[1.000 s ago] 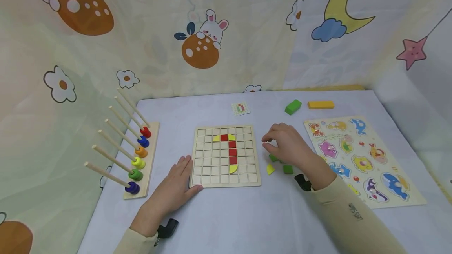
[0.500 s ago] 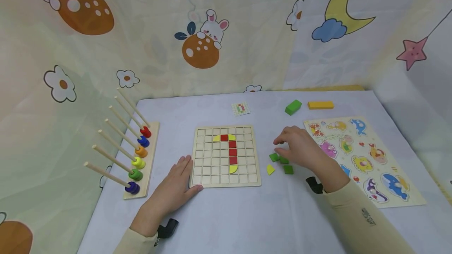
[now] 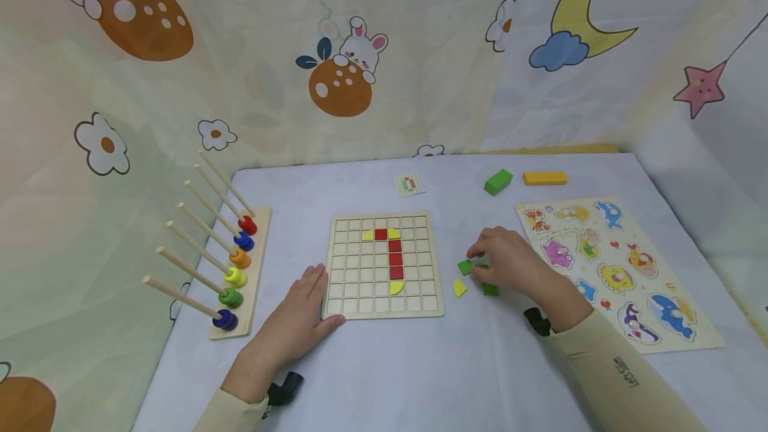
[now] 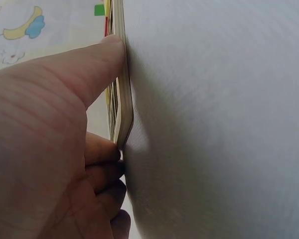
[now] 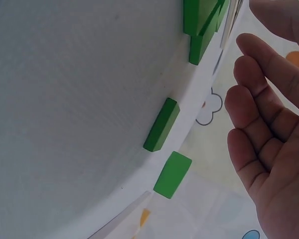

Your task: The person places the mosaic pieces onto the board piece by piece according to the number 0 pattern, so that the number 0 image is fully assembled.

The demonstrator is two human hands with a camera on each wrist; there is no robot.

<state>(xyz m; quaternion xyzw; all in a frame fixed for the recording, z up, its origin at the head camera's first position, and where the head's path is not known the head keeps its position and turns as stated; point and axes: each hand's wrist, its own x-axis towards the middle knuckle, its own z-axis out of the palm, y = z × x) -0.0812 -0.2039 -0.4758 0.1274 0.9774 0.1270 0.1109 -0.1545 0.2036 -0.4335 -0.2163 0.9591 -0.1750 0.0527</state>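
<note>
**Desk:** What do your feeds show of the two hands?

**Operator:** From here I see the left hand (image 3: pixel 300 325) lying flat on the pale surface (image 3: pixel 420 365), fingers straight and relaxed, holding nothing. Its fingertips sit against the near-left corner of the wooden grid board (image 3: pixel 384 264); my left wrist view has the thumb pressed along the board's edge (image 4: pixel 120 89). The forearm runs in from the lower left in a cream sleeve.

**Desk:** And the right?

**Operator:** The right hand (image 3: pixel 510 264) is arched over a small cluster of green tiles (image 3: pixel 465 267) just right of the board, knuckles up, fingers (image 3: pixel 477 245) curled down toward them. Whether it has hold of one I cannot tell (the head view hides the fingertips, and the right wrist view shows a loosely cupped palm (image 5: pixel 274 139) with green pieces (image 5: pixel 162 124) lying beyond it). A yellow piece (image 3: pixel 459 287) lies next to the green ones.

**Desk:** Anything readable?

**Operator:** There is dark print on the right sleeve (image 3: pixel 625 371), too small to read. On the board, red squares (image 3: pixel 395 253) and yellow curved pieces form a hooked shape. A small pattern card (image 3: pixel 409 185) lies behind the board; its marks are coloured squares, not words.
</note>
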